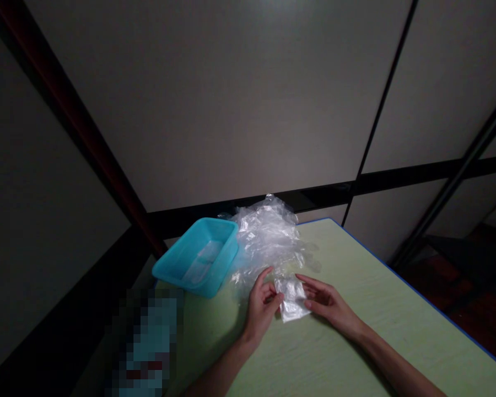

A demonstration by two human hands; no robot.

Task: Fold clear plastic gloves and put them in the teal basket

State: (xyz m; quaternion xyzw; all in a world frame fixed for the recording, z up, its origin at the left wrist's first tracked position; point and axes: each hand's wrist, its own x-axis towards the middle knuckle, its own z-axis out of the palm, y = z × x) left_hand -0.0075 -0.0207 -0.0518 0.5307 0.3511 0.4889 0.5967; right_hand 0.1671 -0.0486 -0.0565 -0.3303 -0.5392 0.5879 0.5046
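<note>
A small folded piece of clear plastic (291,299) is held between both hands above the green table (355,264). My left hand (262,309) grips its left edge, with the thumb on top and the index finger raised. On its right edge, my right hand (324,300) pinches it between thumb and fingers. Just beyond the hands lies a loose heap of crumpled clear plastic bags (268,229). A turquoise plastic basket (227,259) stands to the left of the heap, with some flat, clear folded plastic (204,262) on its bottom.
Pale wardrobe panels (248,110) with dark strips rise behind the table. The table's blue edge (413,285) runs along the right. A blurred-out, pixelated patch (149,342) covers the lower left.
</note>
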